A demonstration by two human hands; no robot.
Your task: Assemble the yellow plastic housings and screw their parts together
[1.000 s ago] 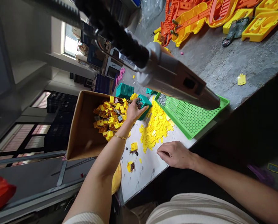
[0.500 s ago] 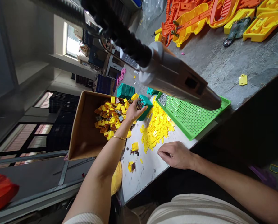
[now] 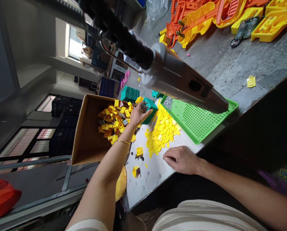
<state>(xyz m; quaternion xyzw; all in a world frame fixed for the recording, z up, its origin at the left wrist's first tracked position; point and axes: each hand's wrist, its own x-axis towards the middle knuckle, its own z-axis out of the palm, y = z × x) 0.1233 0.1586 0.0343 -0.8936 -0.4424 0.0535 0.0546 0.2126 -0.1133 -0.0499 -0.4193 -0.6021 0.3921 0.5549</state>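
Note:
My left hand (image 3: 138, 115) reaches across the table to a teal plastic basket (image 3: 151, 112) of small dark and metallic parts. Its thumb lies along the near rim and its fingers curve round the opening; the fingertips are partly hidden. Near the table's front edge rests my right hand (image 3: 180, 159), curled in a loose fist with nothing visible in it. Flat yellow plastic pieces (image 3: 161, 131) lie heaped between the hands. Left of the basket, yellow plastic housings (image 3: 116, 123) spill from a cardboard box (image 3: 85, 138) on its side.
A grey tool (image 3: 181, 77) hangs on a black coiled hose over a green perforated tray (image 3: 196, 120) holding small silver screws (image 3: 168, 102). Teal baskets (image 3: 130, 94) stand stacked behind. Orange and yellow plastic parts (image 3: 196, 22) cover the far right. Two loose yellow housings (image 3: 139, 151) lie near the front.
The hanging tool has shifted slightly to the left. Both hands stay in place, and the basket and heaps look the same.

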